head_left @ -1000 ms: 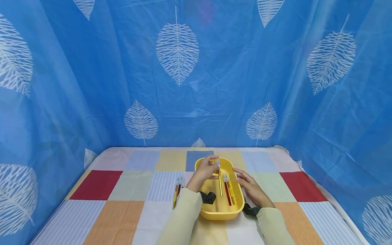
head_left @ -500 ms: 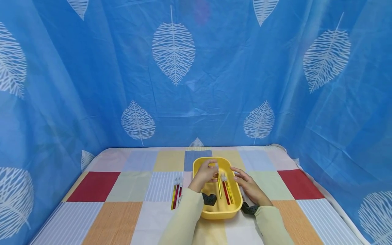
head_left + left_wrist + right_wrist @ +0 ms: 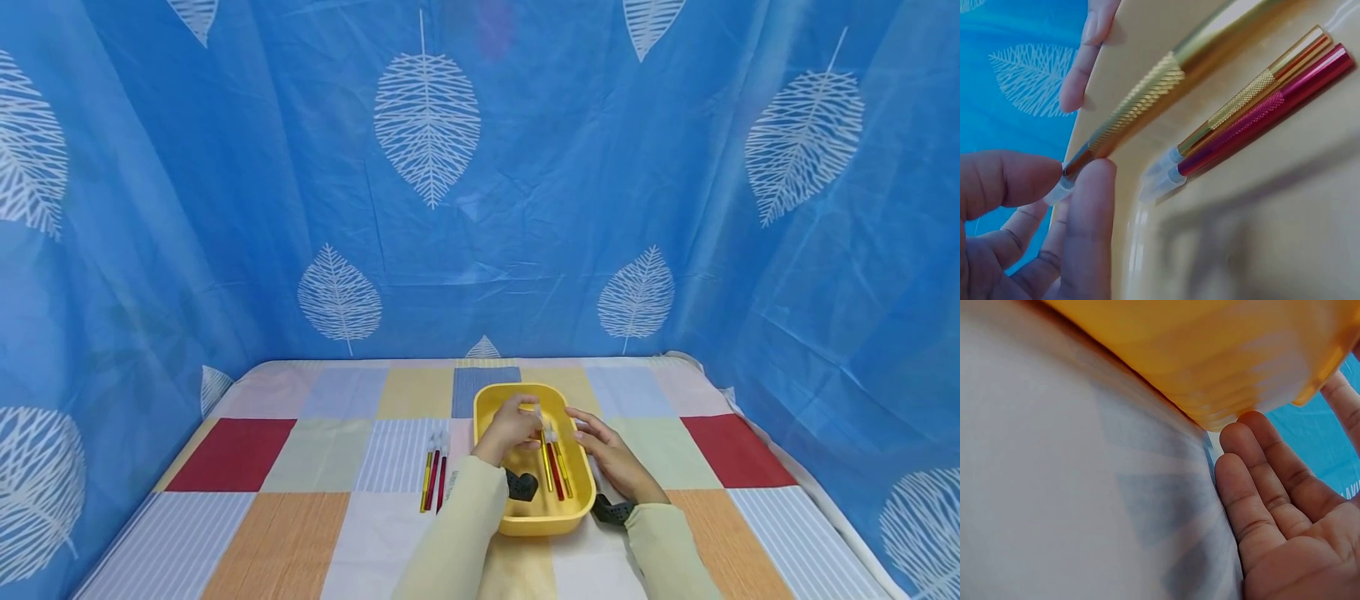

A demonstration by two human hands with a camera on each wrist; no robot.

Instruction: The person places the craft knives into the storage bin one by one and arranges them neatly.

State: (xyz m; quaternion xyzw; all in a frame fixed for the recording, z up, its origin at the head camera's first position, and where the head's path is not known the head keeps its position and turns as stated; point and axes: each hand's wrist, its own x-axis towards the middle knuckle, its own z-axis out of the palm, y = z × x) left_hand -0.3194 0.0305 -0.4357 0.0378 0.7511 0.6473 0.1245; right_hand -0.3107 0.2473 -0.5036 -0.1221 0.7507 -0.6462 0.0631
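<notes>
A yellow plastic tray (image 3: 489, 403) stands on the checked cloth. My left hand (image 3: 512, 427) pinches the clear-capped end of a gold knurled pen (image 3: 1135, 112) between thumb and fingers, low over the tray. Two more pens, one gold (image 3: 1247, 97) and one red (image 3: 1254, 122), lie side by side in the tray (image 3: 1254, 237). My right hand (image 3: 609, 454) lies open, its straight fingers (image 3: 1254, 487) against the tray's right outer wall (image 3: 1210, 356).
Three more pens (image 3: 434, 471), yellow and red, lie on the cloth left of the tray. Blue leaf-print curtains close in the table on three sides. Black wrist mounts (image 3: 613, 511) sit on both forearms.
My left hand has lowered the gold pen from above the tray's far end down toward the two pens lying inside. The right hand has stayed beside the tray.
</notes>
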